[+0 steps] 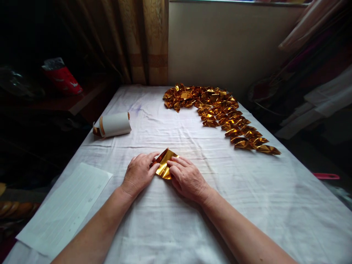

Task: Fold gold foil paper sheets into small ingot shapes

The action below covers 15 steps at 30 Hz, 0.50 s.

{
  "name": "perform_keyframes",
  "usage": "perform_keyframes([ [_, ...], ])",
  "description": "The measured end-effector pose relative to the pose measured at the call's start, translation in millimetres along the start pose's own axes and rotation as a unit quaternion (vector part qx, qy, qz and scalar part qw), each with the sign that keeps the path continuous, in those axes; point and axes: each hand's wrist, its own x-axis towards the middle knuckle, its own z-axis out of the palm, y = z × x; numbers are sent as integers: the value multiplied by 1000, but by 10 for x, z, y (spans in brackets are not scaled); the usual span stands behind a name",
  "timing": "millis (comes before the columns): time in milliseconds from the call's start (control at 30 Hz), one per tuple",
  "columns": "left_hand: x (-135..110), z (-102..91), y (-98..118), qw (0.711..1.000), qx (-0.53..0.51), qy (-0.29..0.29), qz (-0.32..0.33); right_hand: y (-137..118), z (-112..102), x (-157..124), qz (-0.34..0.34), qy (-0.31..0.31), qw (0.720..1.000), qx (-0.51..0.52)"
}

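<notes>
A surface draped in a creased white cloth fills the view, running away from the person toward a pale wall and a brown curtain. Along its far right side a long heap of folded gold pieces trails in a curve from the back edge toward the near right. At the near left corner lies a lined sheet of paper, flat and well apart from the heap. Further back on the left, a white roll rests on its side near the surface's edge. Both bare forearms reach in from the bottom of the frame and meet at the centre. The left hand lies palm down with its fingers lightly curled, their tips at the left edge of a single gold foil piece; whether it pinches that edge cannot be made out. The right hand is spread open, its fingertips pressing down on the foil's right side. The foil sits flat on the cloth directly between the two hands, touching both and no nearer to one than the other, its long axis pointing away from the person, with one corner aimed at the far wall.
</notes>
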Motion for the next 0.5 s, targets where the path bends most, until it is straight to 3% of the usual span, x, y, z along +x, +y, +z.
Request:
perform_keyframes([
  [300, 150, 192, -38, 995, -75, 39, 47, -116, 27, 23, -36, -38, 998, 22],
  [500, 130, 187, -16, 989, -23, 126, 69, -103, 32, 31, -13, -39, 997, 58],
])
